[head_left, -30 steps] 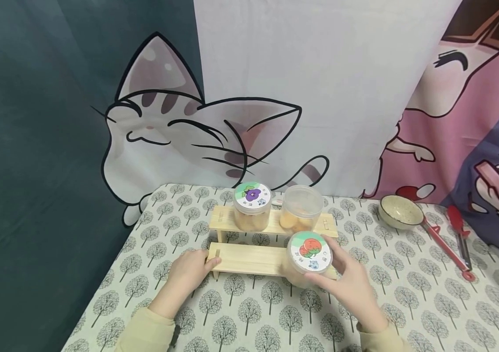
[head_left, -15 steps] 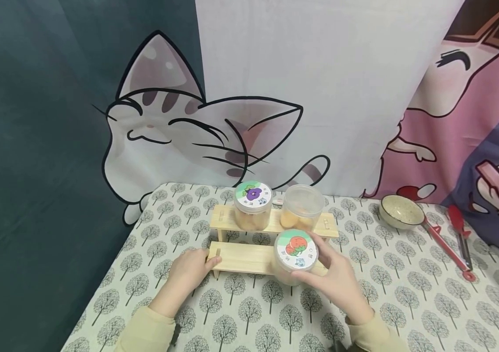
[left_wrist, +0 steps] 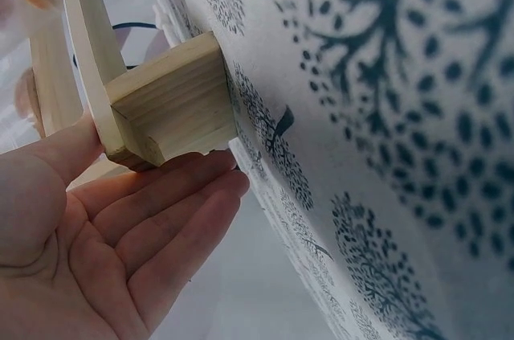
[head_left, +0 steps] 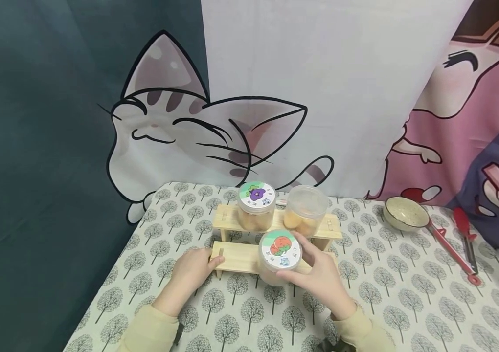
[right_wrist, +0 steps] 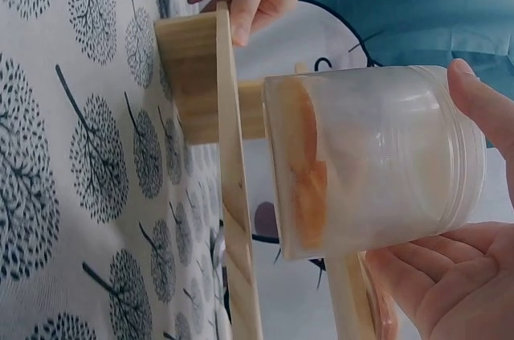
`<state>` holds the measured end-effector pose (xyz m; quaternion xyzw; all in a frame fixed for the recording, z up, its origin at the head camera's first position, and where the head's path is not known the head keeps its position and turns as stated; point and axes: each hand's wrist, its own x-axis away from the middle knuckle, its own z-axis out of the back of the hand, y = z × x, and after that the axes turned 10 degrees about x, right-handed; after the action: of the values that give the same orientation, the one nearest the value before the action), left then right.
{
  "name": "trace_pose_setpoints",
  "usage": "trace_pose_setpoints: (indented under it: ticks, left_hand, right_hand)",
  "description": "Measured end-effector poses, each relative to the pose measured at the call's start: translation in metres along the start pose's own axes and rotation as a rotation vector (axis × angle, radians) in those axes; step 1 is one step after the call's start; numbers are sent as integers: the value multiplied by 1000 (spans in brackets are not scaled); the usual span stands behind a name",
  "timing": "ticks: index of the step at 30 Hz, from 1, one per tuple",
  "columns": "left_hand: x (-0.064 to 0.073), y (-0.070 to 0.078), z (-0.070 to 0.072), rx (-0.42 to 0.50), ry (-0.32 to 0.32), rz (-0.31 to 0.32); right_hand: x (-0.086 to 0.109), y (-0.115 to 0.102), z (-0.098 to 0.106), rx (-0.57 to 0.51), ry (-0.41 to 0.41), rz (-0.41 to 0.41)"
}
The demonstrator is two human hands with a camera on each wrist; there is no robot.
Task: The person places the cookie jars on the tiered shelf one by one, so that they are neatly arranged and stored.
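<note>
My right hand grips a clear plastic jar near its lid, thumb on one side and fingers on the other. The jar's round lid shows red fruit on white and green, and orange pieces lie at its bottom. In the right wrist view a gap shows between the jar's base and the lower plank of a two-step wooden rack. At the rack's left end my left hand holds on, thumb on the plank and fingers along the leg.
On the upper step stand a jar with a purple picture on its lid and a plain-lidded jar with yellow-orange pieces. A speckled bowl, red-handled tongs and another red-tipped utensil lie right on the tree-print tablecloth.
My right hand has carried the red-fruit jar leftward over the lower step, toward its middle. The left hand stays at the rack's left end.
</note>
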<state>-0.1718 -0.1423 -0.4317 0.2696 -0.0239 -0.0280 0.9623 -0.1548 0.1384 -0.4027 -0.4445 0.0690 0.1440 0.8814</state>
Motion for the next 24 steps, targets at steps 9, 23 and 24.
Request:
trace_pose_setpoints:
  ticks: [9,23,24]
  left_hand:
    - [0,0,-2,14,-1,-2]
    - [-1,-1,-2,32,2,11]
    - [-1,-1,-2,30,3,8]
  right_hand:
    - [-4,-7,-9,-29,-46,-2]
    - [-11,-8,-28,-33,-63,-41]
    - [-11,-8,-29,-26,-61,-38]
